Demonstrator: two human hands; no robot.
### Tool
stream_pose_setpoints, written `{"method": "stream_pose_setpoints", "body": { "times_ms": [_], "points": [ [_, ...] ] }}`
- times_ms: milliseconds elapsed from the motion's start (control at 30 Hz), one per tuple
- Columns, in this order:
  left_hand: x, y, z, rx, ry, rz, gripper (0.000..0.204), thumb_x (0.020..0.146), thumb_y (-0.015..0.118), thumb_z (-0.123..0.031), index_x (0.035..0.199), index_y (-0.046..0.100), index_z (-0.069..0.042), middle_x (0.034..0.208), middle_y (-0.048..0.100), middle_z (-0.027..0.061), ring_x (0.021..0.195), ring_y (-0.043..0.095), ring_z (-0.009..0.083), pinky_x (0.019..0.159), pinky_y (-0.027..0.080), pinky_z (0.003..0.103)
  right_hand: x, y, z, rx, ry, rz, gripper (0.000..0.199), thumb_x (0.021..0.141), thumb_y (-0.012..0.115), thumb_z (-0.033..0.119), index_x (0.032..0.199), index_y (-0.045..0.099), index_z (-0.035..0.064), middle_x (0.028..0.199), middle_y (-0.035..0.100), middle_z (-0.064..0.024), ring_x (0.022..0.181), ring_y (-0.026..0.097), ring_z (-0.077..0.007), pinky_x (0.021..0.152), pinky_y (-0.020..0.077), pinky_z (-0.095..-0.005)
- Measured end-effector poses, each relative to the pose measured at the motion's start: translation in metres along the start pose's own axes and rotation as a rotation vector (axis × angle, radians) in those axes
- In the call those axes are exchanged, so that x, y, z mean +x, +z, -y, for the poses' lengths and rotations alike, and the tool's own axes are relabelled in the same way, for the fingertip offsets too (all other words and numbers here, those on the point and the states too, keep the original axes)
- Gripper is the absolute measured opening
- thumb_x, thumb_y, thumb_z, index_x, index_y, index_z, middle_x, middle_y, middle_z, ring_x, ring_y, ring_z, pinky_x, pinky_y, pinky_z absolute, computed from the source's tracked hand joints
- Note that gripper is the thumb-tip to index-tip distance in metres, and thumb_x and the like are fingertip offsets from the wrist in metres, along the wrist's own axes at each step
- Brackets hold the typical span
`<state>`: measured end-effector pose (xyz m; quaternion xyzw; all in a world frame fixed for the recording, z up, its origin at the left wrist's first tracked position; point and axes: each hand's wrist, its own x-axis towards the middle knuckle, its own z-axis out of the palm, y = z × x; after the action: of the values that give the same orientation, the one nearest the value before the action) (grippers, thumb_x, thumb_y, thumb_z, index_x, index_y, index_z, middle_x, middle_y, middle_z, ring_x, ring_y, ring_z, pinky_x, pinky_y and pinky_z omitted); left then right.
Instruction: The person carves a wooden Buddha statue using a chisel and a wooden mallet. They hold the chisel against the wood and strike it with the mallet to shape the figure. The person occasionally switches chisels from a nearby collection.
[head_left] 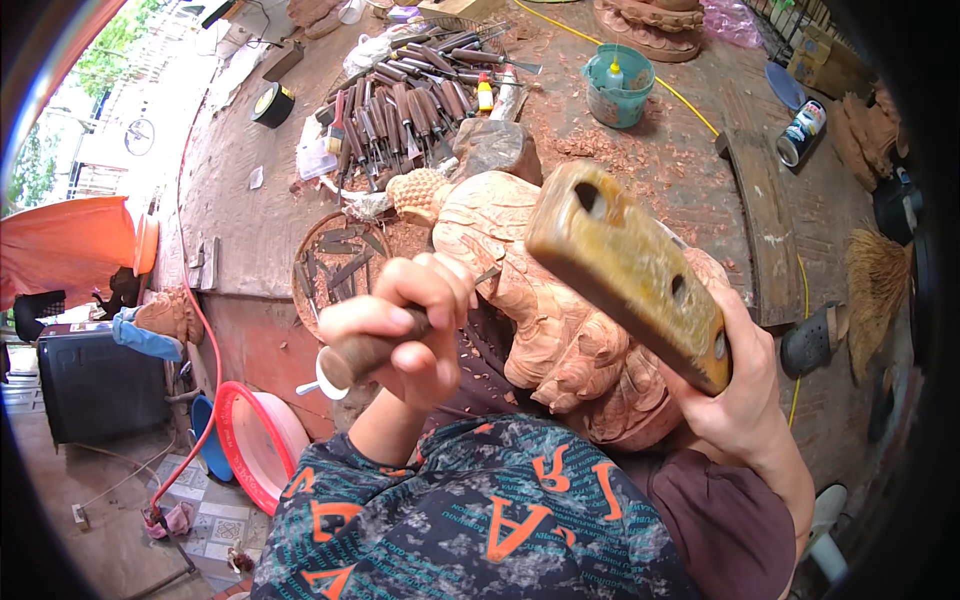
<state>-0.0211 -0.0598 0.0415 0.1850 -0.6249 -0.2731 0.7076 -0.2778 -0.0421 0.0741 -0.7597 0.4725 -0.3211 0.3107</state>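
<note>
Now the left hand [400,320] is closed around a chisel [375,350] by its wooden handle, blade against the carved wooden statue [560,330] at the workbench's [250,230] near edge. The right hand [740,400] grips a flat wooden mallet [630,270]. The statue looks heavy and stiff, but its fine details seem fragile.

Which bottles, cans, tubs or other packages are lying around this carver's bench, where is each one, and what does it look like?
Printed can: far right of the bench, lying tilted; a cylinder with a dark, white and red wrap.
Small bottle: beside the row of chisels; yellow with a red cap.
Tub: back of the bench; round, teal plastic, with a small white and green bottle standing inside.
Tape roll: far left; a black ring.
No signs or screens show.
</note>
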Motion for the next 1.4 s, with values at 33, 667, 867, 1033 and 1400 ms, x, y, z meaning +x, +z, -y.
{"method": "stream_pose_setpoints", "body": {
  "times_ms": [33, 667, 867, 1033, 1400],
  "points": [
    [-0.005, -0.003, -0.005, 0.102, -0.05, 0.056, 0.032, 0.09, 0.057, -0.027, 0.104, 0.032, -0.012, 0.076, 0.048, 0.0091, 0.064, 0.049, 0.0199, 0.063, 0.047, 0.04, 0.0, -0.001, 0.001, 0.0, -0.015, 0.023, 0.051, 0.057, 0.069, 0.0, 0.105, 0.051, 0.0022, 0.085, 0.061, -0.0185, 0.075, 0.062, -0.0377, 0.063, 0.0497, -0.0384],
    [-0.047, -0.035, -0.025, 0.292, -0.171, 0.306, 0.028, 0.081, 0.065, -0.004, 0.099, 0.043, -0.005, 0.099, 0.055, 0.0237, 0.098, 0.058, 0.041, 0.086, 0.046, 0.056, 0.009, 0.002, 0.062, -0.617, -0.775, 0.089, 0.024, 0.068, 0.063, 0.015, 0.091, 0.057, 0.0115, 0.061, 0.04, -0.002, 0.043, 0.036, -0.0097, 0.038, 0.0275, -0.0227],
    [-0.06, -0.032, -0.023, 0.233, -0.212, 0.061, 0.025, 0.088, 0.058, -0.013, 0.104, 0.04, -0.011, 0.104, 0.052, 0.019, 0.105, 0.054, 0.0425, 0.092, 0.045, 0.053, 0.013, 0.014, 0.06, -0.688, -0.796, 0.068, 0.013, 0.077, 0.052, 0.016, 0.088, 0.057, 0.0119, 0.06, 0.036, 0.0006, 0.044, 0.034, -0.0065, 0.041, 0.027, -0.0201],
    [-0.057, -0.034, -0.028, 0.227, -0.244, -0.112, 0.026, 0.088, 0.059, -0.017, 0.103, 0.038, -0.012, 0.104, 0.051, 0.0176, 0.103, 0.054, 0.0439, 0.088, 0.046, 0.054, 0.013, 0.02, 0.049, -0.475, -0.773, 0.134, 0.018, 0.071, 0.056, 0.019, 0.088, 0.058, 0.0141, 0.062, 0.037, 0.0024, 0.046, 0.035, -0.0066, 0.041, 0.0281, -0.0202],
    [-0.05, -0.027, -0.032, 0.362, -0.226, 0.202, 0.026, 0.083, 0.063, -0.008, 0.1, 0.043, -0.006, 0.098, 0.055, 0.0197, 0.097, 0.058, 0.0413, 0.086, 0.048, 0.052, 0.017, 0.011, 0.043, -0.384, -0.84, 0.087, 0.02, 0.069, 0.056, 0.016, 0.089, 0.057, 0.0151, 0.061, 0.035, 0.0026, 0.044, 0.033, -0.0056, 0.04, 0.027, -0.0201]
  ]
}}
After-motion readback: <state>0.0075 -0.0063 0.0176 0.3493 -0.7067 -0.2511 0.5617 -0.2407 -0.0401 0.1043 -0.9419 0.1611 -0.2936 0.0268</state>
